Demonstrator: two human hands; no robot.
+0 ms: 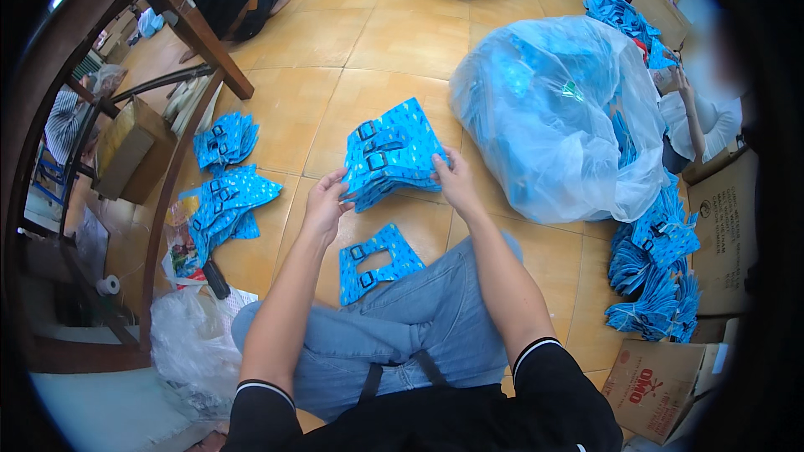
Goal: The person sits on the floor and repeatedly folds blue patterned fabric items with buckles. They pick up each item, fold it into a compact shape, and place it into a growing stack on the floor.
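A stack of blue patterned pieces with black buckles point(416, 130) is between my hands, above the tiled floor in front of my crossed legs. My left hand point(324, 203) pinches its near left corner. At its right edge, my right hand point(454, 177) grips with the thumb on top. The lower layers fan out a little under the top piece. A single blue piece point(402, 256) of the same kind, with a cut-out middle and two black buckles, lies flat on the floor against my shin.
Two more piles of blue pieces point(237, 191) point(226, 139) lie at the left, beside a wooden frame point(201, 38). A large clear plastic bag point(536, 117) of blue pieces stands at the right. Bundles point(649, 289) and a cardboard box point(649, 389) sit nearer. Other people sit around.
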